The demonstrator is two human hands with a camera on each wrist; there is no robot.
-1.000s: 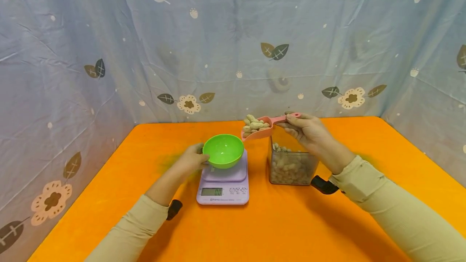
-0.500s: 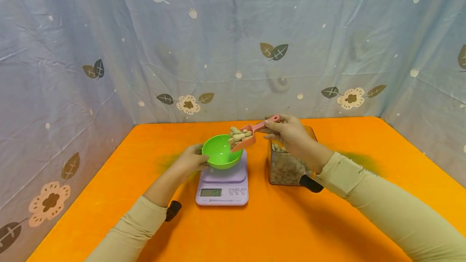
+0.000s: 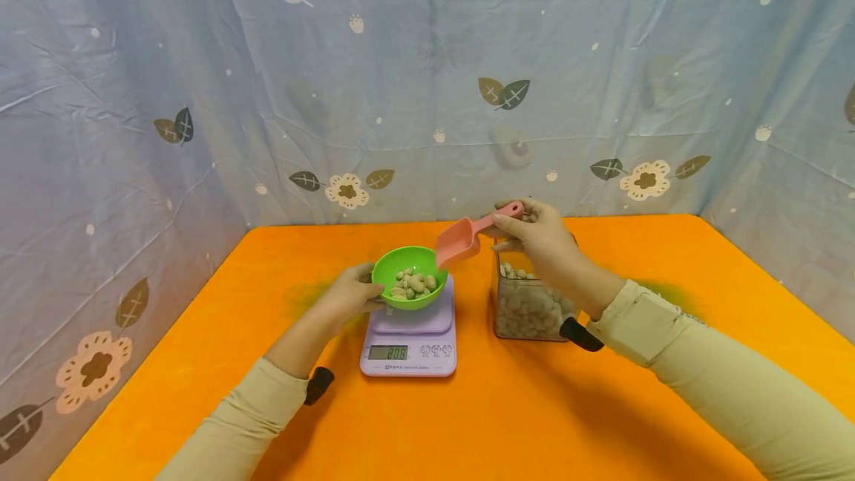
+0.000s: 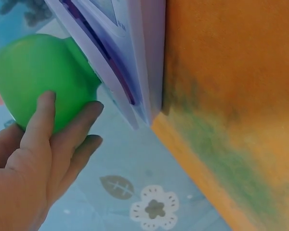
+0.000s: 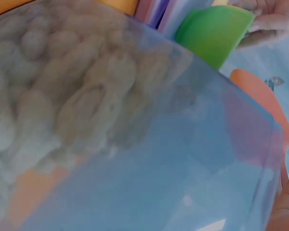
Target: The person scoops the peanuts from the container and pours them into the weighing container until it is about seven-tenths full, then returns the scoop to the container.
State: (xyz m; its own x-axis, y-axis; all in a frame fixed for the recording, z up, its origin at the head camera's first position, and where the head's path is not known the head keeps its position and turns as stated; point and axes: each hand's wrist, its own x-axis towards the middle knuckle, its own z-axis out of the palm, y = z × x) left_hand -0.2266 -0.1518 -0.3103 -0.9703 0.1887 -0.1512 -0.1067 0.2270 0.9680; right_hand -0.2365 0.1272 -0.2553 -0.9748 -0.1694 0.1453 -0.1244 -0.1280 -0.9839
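The pink plastic scoop point(image 3: 465, 237) is hanging tipped over the right rim of the green bowl point(image 3: 409, 277), its mouth pointing down toward the bowl, and no peanuts are showing in it. The right hand point(image 3: 534, 236) is pinching the scoop's handle between thumb and curled fingers, holding it up just left of itself. Under the scoop's mouth, shelled-on peanuts point(image 3: 414, 284) are lying in a small heap in the bottom of the bowl. The bowl is sitting on the platform of a lilac digital kitchen scale point(image 3: 410, 336), whose display is lit, though its digits are too small to read surely. The left hand point(image 3: 347, 292) is resting against the bowl's left wall; the left wrist view is showing its fingers point(image 4: 41, 115) lying fairly straight along the green outside of the bowl point(image 4: 38, 77), touching rather than wrapping it. Directly below the right hand, a clear plastic container point(image 3: 528, 306) of peanuts is standing on the orange table point(image 3: 534, 414), just beside the scale. Both arms are wearing beige sleeves. Behind the hands, a pale blue cloth point(image 3: 427, 80) printed with leaves and flowers is hanging around the table.
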